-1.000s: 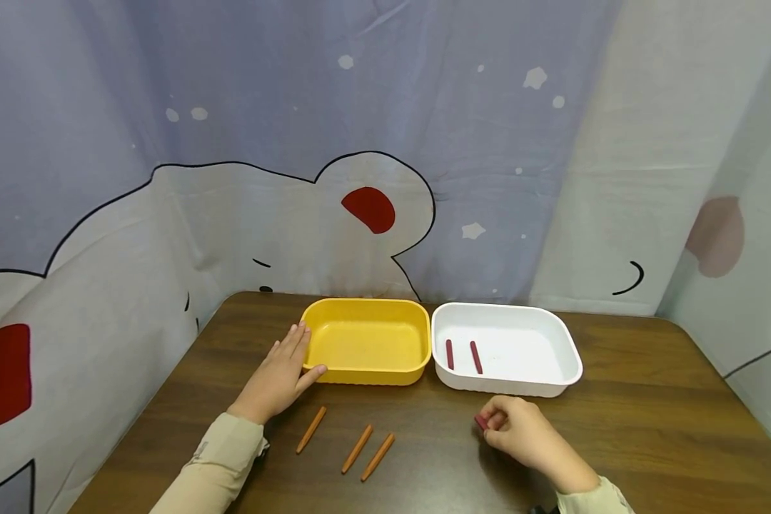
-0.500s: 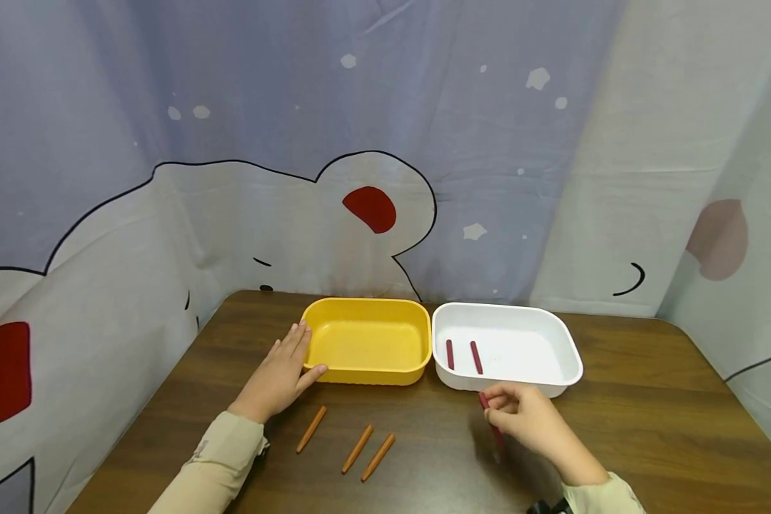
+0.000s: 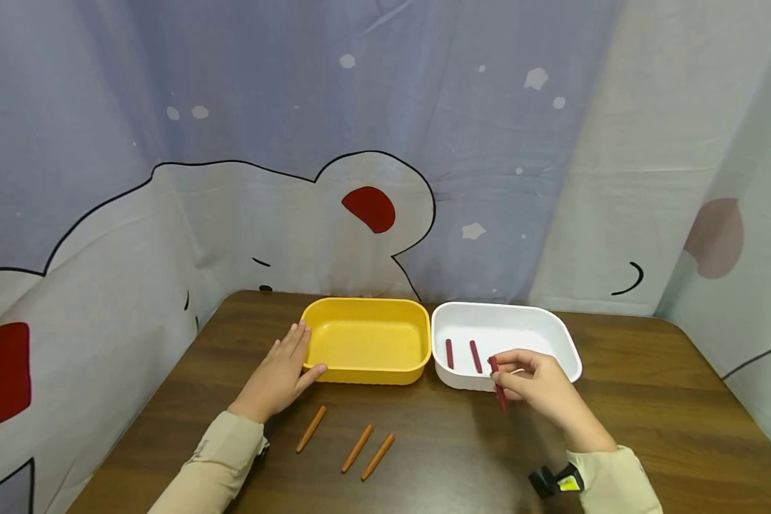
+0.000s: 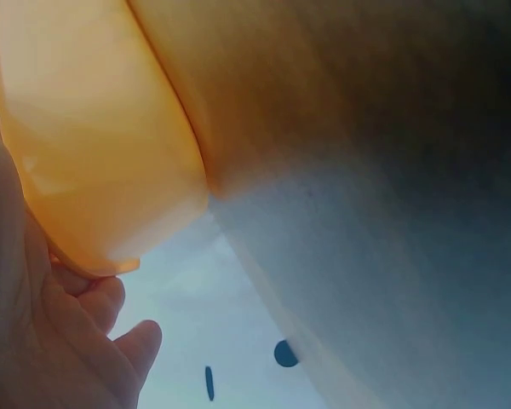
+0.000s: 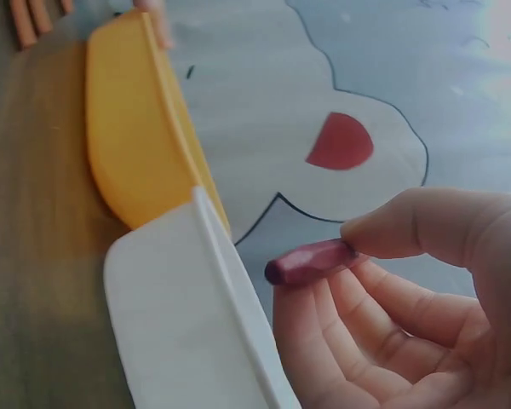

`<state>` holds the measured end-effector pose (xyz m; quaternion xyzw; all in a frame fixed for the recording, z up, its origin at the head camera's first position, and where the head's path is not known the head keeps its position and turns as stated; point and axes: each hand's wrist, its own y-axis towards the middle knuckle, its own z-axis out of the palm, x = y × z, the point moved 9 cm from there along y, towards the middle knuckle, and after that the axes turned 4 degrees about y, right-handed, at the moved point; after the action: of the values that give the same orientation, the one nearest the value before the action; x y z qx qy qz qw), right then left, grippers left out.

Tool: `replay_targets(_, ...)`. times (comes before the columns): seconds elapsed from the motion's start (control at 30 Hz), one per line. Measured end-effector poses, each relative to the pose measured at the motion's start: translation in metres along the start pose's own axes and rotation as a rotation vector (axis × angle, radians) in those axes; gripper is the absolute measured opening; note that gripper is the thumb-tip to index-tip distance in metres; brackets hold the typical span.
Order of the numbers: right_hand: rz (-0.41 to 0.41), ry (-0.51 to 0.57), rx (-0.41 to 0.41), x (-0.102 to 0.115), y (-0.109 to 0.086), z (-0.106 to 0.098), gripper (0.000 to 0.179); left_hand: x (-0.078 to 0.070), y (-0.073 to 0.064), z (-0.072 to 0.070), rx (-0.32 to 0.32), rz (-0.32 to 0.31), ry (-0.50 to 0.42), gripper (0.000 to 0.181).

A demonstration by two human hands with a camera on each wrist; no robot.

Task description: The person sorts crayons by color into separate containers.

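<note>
My right hand [image 3: 540, 385] pinches a dark red crayon [image 3: 497, 385] between thumb and fingers, above the front rim of the white tray [image 3: 572, 360]. In the right wrist view the crayon [image 5: 311, 262] shows flat sides and a blunt tapered tip. Two more dark red crayons lie inside that tray, one [image 3: 450, 354] at the left and another [image 3: 475, 356] beside it. My left hand [image 3: 279, 375] rests with straight fingers on the left end of the yellow tray [image 3: 366, 375], its fingertips at the rim. In the left wrist view, fingers touch the yellow tray [image 4: 102, 153] from outside.
Three orange crayons lie on the brown table [image 3: 437, 457] in front of the yellow tray: one [image 3: 311, 429] leftmost, one [image 3: 357, 448] in the middle, one [image 3: 378, 457] rightmost. The trays stand side by side. A patterned curtain [image 3: 488, 178] hangs behind the table.
My right hand has lifted the dark red crayon off the table area and carried it forward to above the white tray's front rim. My left hand has stayed in place.
</note>
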<state>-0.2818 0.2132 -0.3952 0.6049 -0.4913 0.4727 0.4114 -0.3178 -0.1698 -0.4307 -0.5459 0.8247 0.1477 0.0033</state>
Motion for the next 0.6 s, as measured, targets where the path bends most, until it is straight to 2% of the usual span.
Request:
replay_targets(0.2,0.056,0.085,-0.041,-0.003,0.012,-0.016,0.038,0.001,0.001,0.001,0.002,-0.001,-0.003,0.081)
replay_targets(0.43,0.049,0.075,-0.075,-0.005,0.029,-0.028,0.041,0.002,0.001,0.003,0.003,0.001,0.001,0.082)
replay_targets(0.6,0.063,0.027,-0.100,-0.011,0.042,-0.034,0.042,0.002,0.001,0.003,0.003,0.001,-0.001,0.082)
